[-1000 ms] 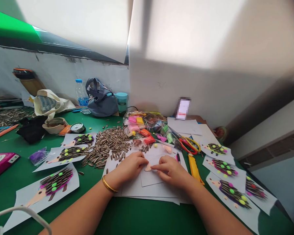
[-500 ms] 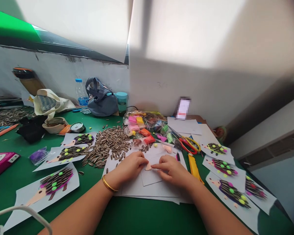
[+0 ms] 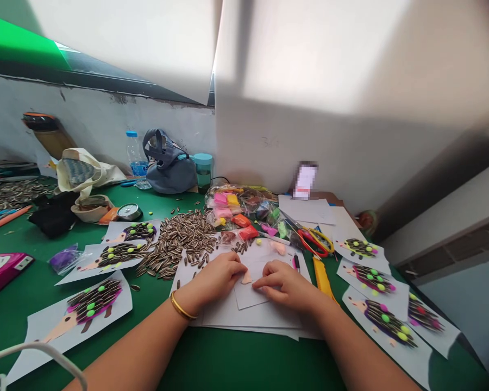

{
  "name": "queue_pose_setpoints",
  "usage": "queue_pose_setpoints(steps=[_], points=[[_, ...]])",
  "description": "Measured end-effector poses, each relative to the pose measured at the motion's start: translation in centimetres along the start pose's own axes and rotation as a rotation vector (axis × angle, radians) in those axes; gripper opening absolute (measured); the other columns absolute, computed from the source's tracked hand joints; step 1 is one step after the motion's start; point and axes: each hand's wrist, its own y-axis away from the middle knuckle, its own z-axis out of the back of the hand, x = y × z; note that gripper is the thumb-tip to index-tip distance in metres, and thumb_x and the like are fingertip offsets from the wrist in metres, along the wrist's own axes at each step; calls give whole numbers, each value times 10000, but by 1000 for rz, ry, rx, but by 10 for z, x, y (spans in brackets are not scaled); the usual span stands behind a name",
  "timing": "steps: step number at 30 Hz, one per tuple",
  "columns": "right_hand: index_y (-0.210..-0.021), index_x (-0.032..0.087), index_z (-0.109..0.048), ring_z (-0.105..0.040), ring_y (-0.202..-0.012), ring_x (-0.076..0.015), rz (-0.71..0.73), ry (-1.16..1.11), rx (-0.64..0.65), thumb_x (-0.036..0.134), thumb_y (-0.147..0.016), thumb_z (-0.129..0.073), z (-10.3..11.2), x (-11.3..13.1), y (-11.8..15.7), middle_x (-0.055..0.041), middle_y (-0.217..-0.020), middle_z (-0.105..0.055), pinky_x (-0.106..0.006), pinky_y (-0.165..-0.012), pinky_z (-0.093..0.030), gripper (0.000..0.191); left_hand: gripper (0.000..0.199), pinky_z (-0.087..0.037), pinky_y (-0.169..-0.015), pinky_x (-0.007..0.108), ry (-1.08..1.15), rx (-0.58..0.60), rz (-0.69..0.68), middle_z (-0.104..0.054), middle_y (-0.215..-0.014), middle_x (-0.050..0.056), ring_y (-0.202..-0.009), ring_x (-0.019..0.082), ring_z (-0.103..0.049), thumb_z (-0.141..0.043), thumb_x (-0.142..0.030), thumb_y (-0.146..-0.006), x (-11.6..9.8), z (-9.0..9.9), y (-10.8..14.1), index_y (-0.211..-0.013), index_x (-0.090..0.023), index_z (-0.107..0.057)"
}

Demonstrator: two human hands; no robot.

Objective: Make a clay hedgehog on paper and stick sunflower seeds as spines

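Note:
A small flattened piece of peach modelling clay (image 3: pixel 246 277) lies on a white card (image 3: pixel 250 297), on top of larger white sheets (image 3: pixel 215 319). My left hand (image 3: pixel 223 273), below a gold bangle, has its fingers bent and closed at the clay's left edge; its thumb is mostly hidden. From the right, my right hand (image 3: pixel 283 282) rests on the card with its index finger stretched toward the clay, the tip just beside it, and the other fingers loosely curled. A larger lump of peach clay (image 3: pixel 279 248) sits behind my right hand.
Sunflower seeds (image 3: pixel 185 239) are heaped behind left. Bagged coloured clay (image 3: pixel 241 220) lies at the back, scissors (image 3: pixel 315 240) and a yellow tool (image 3: pixel 324 279) to the right. Seed-covered hedgehog cards (image 3: pixel 93 307) flank both sides. A phone (image 3: pixel 305 180) leans on the wall.
My right index finger has drawn back slightly from the clay, and its tip is bent a little lower. My left hand looks nearly still.

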Motion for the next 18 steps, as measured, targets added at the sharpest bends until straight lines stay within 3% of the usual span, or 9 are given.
queue_pose_setpoints(steps=[18], points=[[-1076, 307, -768, -587, -891, -188, -86, 21, -67, 209, -910, -576, -8, 4, -6, -47, -889, -647, -308, -814, -426, 272, 236, -478, -848, 299, -13, -11, -13, -631, -1021, 72, -955, 198, -603, -551, -183, -921, 3, -3, -1, -1056, -216, -742]])
